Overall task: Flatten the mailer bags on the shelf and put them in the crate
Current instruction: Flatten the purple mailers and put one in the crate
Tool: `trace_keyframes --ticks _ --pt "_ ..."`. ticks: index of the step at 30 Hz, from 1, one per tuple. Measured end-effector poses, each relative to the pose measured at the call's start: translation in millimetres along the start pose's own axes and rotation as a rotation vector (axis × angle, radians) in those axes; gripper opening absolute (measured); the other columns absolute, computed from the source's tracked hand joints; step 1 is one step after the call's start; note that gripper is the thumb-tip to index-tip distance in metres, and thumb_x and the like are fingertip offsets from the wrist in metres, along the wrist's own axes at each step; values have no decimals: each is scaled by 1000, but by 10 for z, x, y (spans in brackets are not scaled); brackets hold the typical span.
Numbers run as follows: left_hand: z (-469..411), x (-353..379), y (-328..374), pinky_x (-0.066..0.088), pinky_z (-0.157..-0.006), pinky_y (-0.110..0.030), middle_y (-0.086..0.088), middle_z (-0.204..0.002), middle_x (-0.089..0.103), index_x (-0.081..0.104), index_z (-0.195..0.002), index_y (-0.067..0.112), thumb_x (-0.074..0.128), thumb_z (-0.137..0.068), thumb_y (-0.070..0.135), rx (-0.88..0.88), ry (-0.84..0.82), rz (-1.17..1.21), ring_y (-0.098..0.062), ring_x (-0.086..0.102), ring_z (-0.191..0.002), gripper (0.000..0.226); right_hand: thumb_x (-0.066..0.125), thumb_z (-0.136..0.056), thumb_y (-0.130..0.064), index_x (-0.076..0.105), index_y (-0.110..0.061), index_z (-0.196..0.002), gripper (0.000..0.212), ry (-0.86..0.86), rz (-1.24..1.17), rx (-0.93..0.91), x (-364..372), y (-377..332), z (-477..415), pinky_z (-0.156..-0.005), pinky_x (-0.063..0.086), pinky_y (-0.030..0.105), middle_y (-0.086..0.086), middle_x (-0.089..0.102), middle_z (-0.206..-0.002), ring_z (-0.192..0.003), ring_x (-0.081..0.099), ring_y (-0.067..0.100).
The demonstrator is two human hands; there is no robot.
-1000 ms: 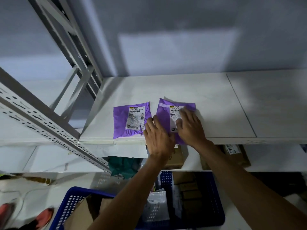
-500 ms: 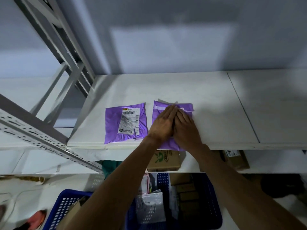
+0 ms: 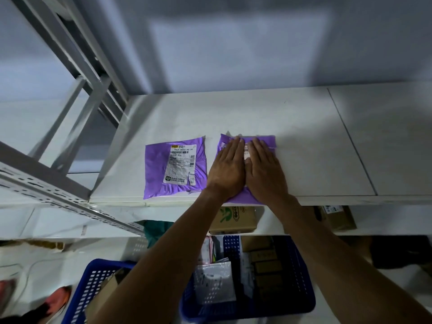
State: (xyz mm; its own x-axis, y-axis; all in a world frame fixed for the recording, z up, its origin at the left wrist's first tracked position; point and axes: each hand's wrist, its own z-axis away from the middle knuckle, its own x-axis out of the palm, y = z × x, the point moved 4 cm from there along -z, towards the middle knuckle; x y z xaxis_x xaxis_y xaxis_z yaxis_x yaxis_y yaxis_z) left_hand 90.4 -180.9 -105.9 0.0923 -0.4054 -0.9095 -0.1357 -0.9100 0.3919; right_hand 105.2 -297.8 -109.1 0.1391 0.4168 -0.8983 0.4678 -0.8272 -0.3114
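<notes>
Two purple mailer bags lie side by side near the front edge of the white shelf (image 3: 268,113). The left mailer bag (image 3: 159,169) lies flat with its white label facing up. The right mailer bag (image 3: 268,139) is mostly covered by my hands. My left hand (image 3: 228,168) and my right hand (image 3: 265,171) press flat on it, fingers straight and side by side. Below the shelf stand two blue crates: one (image 3: 301,277) under my arms, holding boxes and a clear packet, and another (image 3: 86,293) at the lower left.
A grey perforated shelf upright (image 3: 46,190) slants across the left. Cardboard boxes (image 3: 233,219) sit on the lower shelf, with another box (image 3: 339,217) to the right. A green bag (image 3: 156,230) lies beside them. The wall stands right behind the shelf.
My hands slid from the near part of the right mailer bag up towards its far edge, coming together and pressing it flat. The left mailer bag has not moved.
</notes>
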Motion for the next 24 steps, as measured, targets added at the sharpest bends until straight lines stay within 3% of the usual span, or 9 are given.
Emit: trace_keyframes --ticks 7,13,16,20,24 --pt "45 -35 16 8 -127 -39 -15 -167 13 16 -159 3 7 -102 42 -89 1 -108 -25 10 -155 69 22 -103 -43 23 -2 -158 69 -71 -16 158 23 73 -36 -125 22 46 20 20 -166 -154 20 33" --pt "384 35 105 17 -125 -50 -27 -162 18 21 -155 -6 6 -106 43 -115 -13 -204 -35 13 -154 71 23 -102 -38 38 4 -151 66 -54 21 111 -47 12 -4 -119 34 50 26 39 -156 -146 37 38" --pt "541 64 170 16 -125 -50 -28 -161 19 23 -154 -7 11 -106 44 -119 -18 -210 -36 15 -153 71 24 -103 -36 40 2 -151 63 -34 51 53 -108 -21 11 -121 31 49 23 38 -157 -147 37 36" --pt "548 55 183 8 -126 -47 -23 -165 7 11 -157 -3 0 -102 47 -148 -43 -221 -32 4 -155 76 13 -110 -37 39 0 -152 61 -92 132 -126 -113 -48 193 -121 29 52 18 36 -160 -150 32 34" --pt "575 45 197 5 -127 -43 -23 -166 6 10 -158 -2 5 -102 47 -180 -29 -222 -31 4 -155 75 24 -112 -38 40 5 -150 59 -153 200 -186 -144 3 417 -118 33 57 24 34 -159 -150 30 40"
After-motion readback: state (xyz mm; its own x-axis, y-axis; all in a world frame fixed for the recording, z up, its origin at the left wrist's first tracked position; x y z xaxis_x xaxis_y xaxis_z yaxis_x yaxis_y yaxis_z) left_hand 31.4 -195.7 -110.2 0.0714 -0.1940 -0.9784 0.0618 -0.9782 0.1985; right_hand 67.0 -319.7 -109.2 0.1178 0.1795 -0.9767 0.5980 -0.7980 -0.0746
